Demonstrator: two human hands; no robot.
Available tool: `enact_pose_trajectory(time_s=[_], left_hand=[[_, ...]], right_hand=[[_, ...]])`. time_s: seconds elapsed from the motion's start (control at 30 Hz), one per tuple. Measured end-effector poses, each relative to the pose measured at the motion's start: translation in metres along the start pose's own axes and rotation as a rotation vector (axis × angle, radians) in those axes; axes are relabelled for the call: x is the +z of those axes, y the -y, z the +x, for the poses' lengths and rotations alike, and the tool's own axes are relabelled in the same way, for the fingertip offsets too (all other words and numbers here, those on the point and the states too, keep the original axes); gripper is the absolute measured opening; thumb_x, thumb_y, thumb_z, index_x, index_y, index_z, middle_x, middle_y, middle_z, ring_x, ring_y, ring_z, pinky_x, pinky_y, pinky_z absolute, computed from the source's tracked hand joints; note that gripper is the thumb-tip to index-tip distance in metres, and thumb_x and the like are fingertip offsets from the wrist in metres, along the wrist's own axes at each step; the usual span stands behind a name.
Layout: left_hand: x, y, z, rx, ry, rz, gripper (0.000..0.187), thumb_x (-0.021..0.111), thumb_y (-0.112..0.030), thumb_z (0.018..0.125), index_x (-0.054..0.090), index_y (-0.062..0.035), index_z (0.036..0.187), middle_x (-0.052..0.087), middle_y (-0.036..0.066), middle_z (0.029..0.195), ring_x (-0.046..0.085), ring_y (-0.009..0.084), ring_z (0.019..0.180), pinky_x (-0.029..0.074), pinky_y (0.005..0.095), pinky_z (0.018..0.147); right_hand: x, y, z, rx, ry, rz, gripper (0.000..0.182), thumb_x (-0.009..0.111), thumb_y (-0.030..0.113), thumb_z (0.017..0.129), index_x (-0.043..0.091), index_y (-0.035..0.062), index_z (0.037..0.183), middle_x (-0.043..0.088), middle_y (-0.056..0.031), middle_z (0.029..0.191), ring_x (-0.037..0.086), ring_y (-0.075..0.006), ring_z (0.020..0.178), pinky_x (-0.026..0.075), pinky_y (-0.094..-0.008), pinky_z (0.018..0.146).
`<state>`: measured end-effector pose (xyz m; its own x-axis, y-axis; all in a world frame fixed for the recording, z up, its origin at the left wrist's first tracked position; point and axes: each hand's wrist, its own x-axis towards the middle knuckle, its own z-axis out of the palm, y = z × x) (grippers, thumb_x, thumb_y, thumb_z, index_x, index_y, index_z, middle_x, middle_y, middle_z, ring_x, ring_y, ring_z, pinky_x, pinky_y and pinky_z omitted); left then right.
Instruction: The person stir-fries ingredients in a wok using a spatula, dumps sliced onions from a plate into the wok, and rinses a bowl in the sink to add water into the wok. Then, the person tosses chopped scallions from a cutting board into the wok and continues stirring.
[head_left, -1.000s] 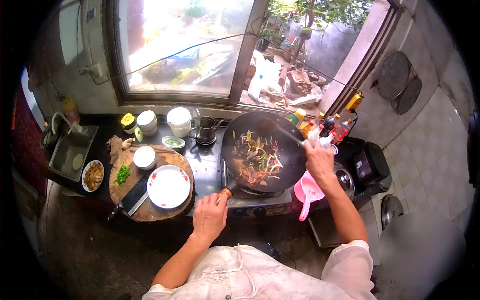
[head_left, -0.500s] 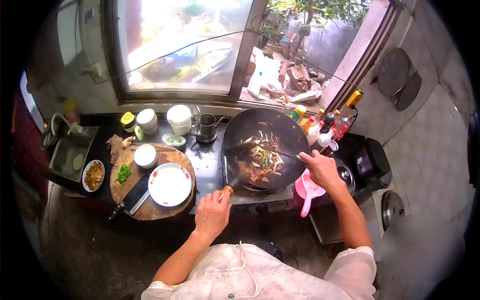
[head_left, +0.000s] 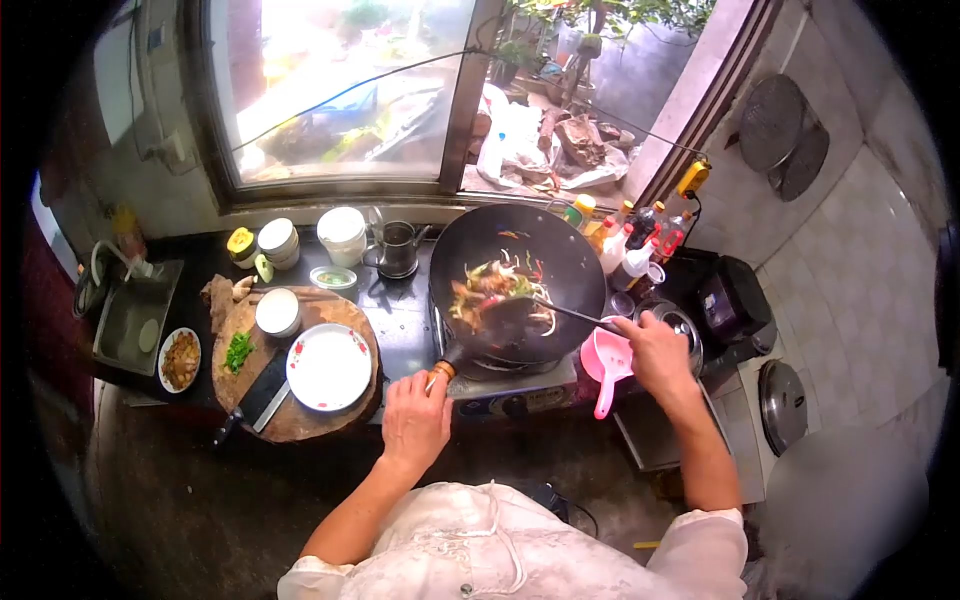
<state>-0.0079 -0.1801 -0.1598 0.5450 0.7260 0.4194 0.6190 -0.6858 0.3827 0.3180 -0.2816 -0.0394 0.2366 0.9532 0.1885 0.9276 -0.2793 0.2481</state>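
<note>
A dark wok [head_left: 575, 255] sits on a gas stove [head_left: 545, 398]. Sliced vegetables and strips of meat [head_left: 485, 285] are heaped toward its left side. My left hand [head_left: 415, 422] is closed around the wok's wooden handle [head_left: 442, 371] at the near left. In my right hand [head_left: 657, 358] is the long, dark handle of a spatula [head_left: 572, 312]; its far end reaches into the food, where the blade is mostly hidden. Below the wok's right rim, near my right hand, lies a pink ladle-like scoop [head_left: 606, 362].
Left of the stove, a round chopping board [head_left: 300, 428] carries a white plate [head_left: 329, 368], a bowl [head_left: 278, 311], chopped greens [head_left: 239, 352] and a cleaver [head_left: 268, 395]. A metal pitcher [head_left: 397, 255] stands behind. Several sauce bottles [head_left: 632, 262] crowd the wok's right side.
The spatula has swung from lying across the wok to a steeper reach from the right, and the food is pushed leftward. My left hand stays on the wok handle. The whole view has shifted slightly.
</note>
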Motion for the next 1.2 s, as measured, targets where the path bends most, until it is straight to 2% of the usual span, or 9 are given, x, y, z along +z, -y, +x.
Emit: enact_pose_trajectory(time_s=[0.13,0.33,0.43,0.57,0.77,0.83,0.9,1.07,1.2], left_hand=[[-0.012,-0.022,0.007,0.068,-0.022,-0.319,0.036,0.072,-0.018,0.084,0.061,-0.0039,0.115,0.062,0.015,0.107,0.063,0.0338,0.095,0.049,0.043,0.084],[-0.011,-0.06,0.046,-0.859,0.741,-1.839,0.029,0.056,-0.033,0.101,0.06,-0.0054,0.108,0.065,0.009,0.096,0.068,0.0206,0.078,0.06,0.0373,0.072],[-0.014,-0.054,0.066,-0.966,0.646,-1.67,0.02,0.055,-0.022,0.101,0.057,-0.0041,0.092,0.064,0.007,0.082,0.055,0.0127,0.057,0.039,0.0232,0.042],[-0.033,-0.021,0.081,-0.942,0.783,-1.267,0.012,0.056,-0.007,0.094,0.05,-0.0086,0.104,0.066,0.009,0.084,0.043,0.0096,0.049,0.03,0.024,0.037],[-0.121,0.01,0.132,-0.103,0.735,0.279,0.036,0.059,-0.035,0.095,0.058,-0.0281,0.131,0.07,0.007,0.096,0.068,0.0286,0.089,0.051,0.0443,0.073],[-0.135,-0.005,0.162,-0.005,0.795,0.683,0.048,0.063,-0.04,0.094,0.054,-0.0358,0.141,0.071,0.008,0.088,0.069,0.0236,0.074,0.054,0.0368,0.065],[-0.151,-0.007,0.188,0.214,0.711,0.801,0.048,0.056,-0.011,0.083,0.07,-0.0351,0.122,0.072,0.007,0.084,0.071,0.0246,0.081,0.052,0.0389,0.067],[-0.131,-0.039,0.246,0.456,0.701,1.066,0.016,0.063,-0.013,0.074,0.076,-0.0159,0.082,0.071,0.007,0.075,0.071,0.0242,0.077,0.049,0.0399,0.06],[-0.058,-0.03,0.255,0.398,0.578,0.956,0.015,0.066,-0.017,0.077,0.076,-0.0168,0.088,0.073,0.009,0.087,0.072,0.0266,0.087,0.054,0.0404,0.068]], right_hand=[[0.041,0.025,-0.022,-0.007,0.003,0.69,0.047,0.059,0.005,0.083,0.053,0.0067,0.13,0.065,-0.0204,0.102,0.062,-0.0399,0.098,0.05,-0.0462,0.085],[0.004,0.121,-0.039,0.043,0.251,1.362,0.051,0.066,0.018,0.089,0.049,-0.0044,0.131,0.058,-0.021,0.122,0.061,-0.026,0.107,0.051,-0.036,0.092],[0.003,0.137,-0.047,0.071,0.222,1.514,0.043,0.066,0.014,0.092,0.054,-0.0005,0.13,0.062,-0.0129,0.121,0.063,-0.013,0.092,0.052,-0.0289,0.084],[0.037,0.146,-0.06,0.204,-0.028,1.601,0.034,0.064,0.008,0.094,0.058,0.0017,0.127,0.063,-0.001,0.109,0.046,0.0003,0.065,0.043,-0.0181,0.06],[0.066,0.143,-0.076,0.314,0.012,1.726,0.032,0.062,0.007,0.094,0.059,0.0021,0.125,0.065,-0.0012,0.107,0.049,-0.0004,0.065,0.044,-0.0183,0.059],[0.069,0.145,-0.079,0.31,0.031,1.771,0.03,0.061,0.008,0.095,0.06,0.0028,0.125,0.066,-0.0015,0.104,0.05,-0.0007,0.066,0.045,-0.0188,0.06],[0.066,0.146,-0.081,0.297,0.05,1.783,0.029,0.061,0.008,0.095,0.061,0.0032,0.124,0.066,-0.0014,0.102,0.051,-0.0009,0.067,0.045,-0.0188,0.06],[0.061,0.145,-0.083,0.286,0.06,1.813,0.025,0.06,0.01,0.097,0.064,0.0039,0.12,0.069,-0.002,0.099,0.054,-0.0019,0.07,0.046,-0.0195,0.06],[0.052,0.139,-0.086,0.265,0.032,1.805,0.023,0.059,0.011,0.097,0.066,0.0041,0.118,0.07,-0.0015,0.097,0.055,-0.0022,0.07,0.046,-0.02,0.06]])
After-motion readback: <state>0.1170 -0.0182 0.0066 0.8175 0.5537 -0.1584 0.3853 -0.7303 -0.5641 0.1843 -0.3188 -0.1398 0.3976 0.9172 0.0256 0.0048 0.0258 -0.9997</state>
